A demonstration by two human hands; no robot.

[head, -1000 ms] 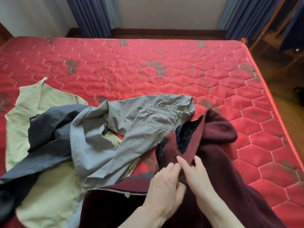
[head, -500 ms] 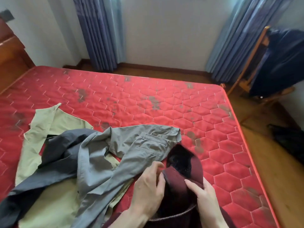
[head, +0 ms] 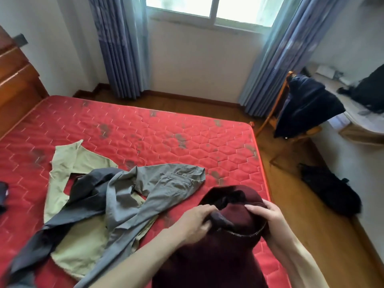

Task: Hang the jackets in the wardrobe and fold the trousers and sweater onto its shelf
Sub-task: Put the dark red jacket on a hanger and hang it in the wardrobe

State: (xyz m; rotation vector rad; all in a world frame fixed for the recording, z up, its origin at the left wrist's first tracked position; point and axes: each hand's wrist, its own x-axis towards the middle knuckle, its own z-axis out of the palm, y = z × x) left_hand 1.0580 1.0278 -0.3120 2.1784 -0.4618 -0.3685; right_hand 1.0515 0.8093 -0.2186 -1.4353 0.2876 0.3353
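The maroon jacket (head: 232,221) is held up at about 5 o'clock in the view, above the near right corner of the mattress (head: 145,129). Its dark lining shows at the top and a metal zipper (head: 243,233) runs across its front, between the two hands. The left hand (head: 195,221) grips the cloth on the left side of the collar, with fingers curled into the fabric. The right hand (head: 268,217) holds the right side, fingers curled over the top edge and thumb behind it. The rest of the jacket hangs down toward 6 o'clock, out of the picture.

At 9 o'clock from the jacket, the grey trousers (head: 158,188) lie crumpled on the mattress, with the waistband and a back pocket turned up. A dark grey garment (head: 83,196) lies partly under them, stretched toward 8 o'clock. Under both lies a pale green garment (head: 70,163), spread flat, its one corner pointing to 11 o'clock.

The mattress is red, quilted, with dark stains. At 10 o'clock stands a wooden headboard (head: 18,80). At 12 o'clock is a window (head: 212,7) with blue curtains (head: 122,48) on both sides. At 2 o'clock a wooden chair (head: 278,113) carries a dark navy garment (head: 305,107). At 3 o'clock a black cloth (head: 330,192) lies on the wooden floor (head: 291,204).
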